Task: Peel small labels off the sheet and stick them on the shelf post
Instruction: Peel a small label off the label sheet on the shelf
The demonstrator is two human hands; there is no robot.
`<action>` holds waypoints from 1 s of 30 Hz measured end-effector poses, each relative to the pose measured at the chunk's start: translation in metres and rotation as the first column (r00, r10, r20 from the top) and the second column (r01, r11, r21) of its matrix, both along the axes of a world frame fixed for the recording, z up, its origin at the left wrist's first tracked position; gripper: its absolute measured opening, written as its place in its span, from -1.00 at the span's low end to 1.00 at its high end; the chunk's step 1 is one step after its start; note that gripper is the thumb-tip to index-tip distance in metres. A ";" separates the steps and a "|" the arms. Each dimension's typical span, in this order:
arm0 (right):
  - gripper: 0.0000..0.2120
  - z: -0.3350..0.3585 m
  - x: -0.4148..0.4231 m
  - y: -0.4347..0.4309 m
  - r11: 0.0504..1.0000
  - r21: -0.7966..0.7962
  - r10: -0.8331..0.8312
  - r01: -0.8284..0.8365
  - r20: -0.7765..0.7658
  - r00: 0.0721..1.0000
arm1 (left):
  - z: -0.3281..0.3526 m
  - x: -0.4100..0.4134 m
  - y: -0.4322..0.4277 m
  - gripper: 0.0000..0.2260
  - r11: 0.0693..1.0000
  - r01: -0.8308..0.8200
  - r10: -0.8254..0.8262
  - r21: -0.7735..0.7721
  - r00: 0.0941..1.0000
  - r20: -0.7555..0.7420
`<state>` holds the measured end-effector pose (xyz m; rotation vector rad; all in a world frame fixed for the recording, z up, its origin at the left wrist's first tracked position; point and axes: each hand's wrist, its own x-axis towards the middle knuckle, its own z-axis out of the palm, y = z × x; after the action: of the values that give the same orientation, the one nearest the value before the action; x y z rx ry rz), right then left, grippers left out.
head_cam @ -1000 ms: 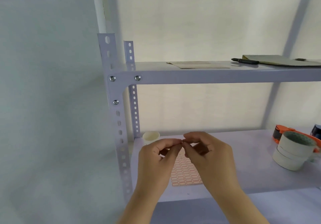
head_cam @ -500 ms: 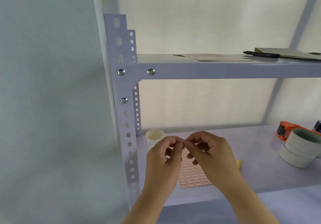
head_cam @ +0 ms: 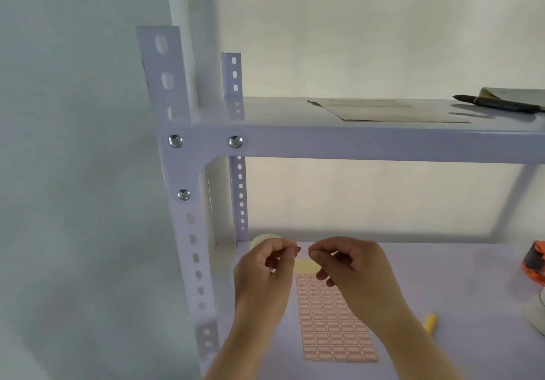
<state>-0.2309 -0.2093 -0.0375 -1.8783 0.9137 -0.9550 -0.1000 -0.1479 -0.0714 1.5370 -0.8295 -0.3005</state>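
The pink label sheet (head_cam: 333,320) lies flat on the lower shelf (head_cam: 442,276), with its top rows bare backing. Both hands hover just above its far end. My left hand (head_cam: 265,273) has thumb and forefinger pinched, and a small reddish label (head_cam: 298,249) shows at their tips. A narrow gap separates it from my right hand (head_cam: 351,270), whose fingertips are also pinched with nothing visible in them. The front shelf post (head_cam: 188,232), white with slotted holes, stands upright just left of my left hand.
A pale paper cup (head_cam: 264,238) sits behind my left hand by the rear post (head_cam: 239,190). The upper shelf (head_cam: 354,143) carries a paper sheet (head_cam: 383,111) and a black pen (head_cam: 498,103). An orange tape dispenser (head_cam: 535,261), tape roll (head_cam: 538,314) and small yellow object (head_cam: 430,320) lie right.
My fingertips, touching before, have drawn a little apart, with the reddish label staying at the left fingertips. The view has moved closer to the shelf.
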 end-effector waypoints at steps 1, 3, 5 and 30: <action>-0.83 0.000 -0.002 -0.006 1.000 0.008 0.000 0.000 -0.005 1.000 | -0.001 0.003 -0.007 -0.85 0.999 -0.045 0.045 0.018 0.999 0.010; -0.83 -0.002 -0.008 -0.019 1.000 0.021 0.001 0.000 -0.025 1.000 | -0.004 0.012 -0.021 -0.88 0.987 -0.148 0.144 0.063 0.988 0.062; -0.84 -0.005 -0.015 -0.030 0.999 0.040 0.000 0.002 -0.043 0.999 | -0.009 0.021 -0.034 -0.89 0.956 -0.264 0.241 0.128 0.956 0.169; -0.75 -0.101 -0.017 -0.107 0.970 0.185 -0.093 0.160 -0.327 0.940 | -0.072 -0.039 -0.062 -0.78 0.862 -0.148 -0.141 0.485 0.848 0.511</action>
<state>-0.2477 -0.3164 -0.1384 -1.8366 1.2889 -0.6088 -0.1388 -0.2103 -0.1431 2.1787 -1.2519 -0.0804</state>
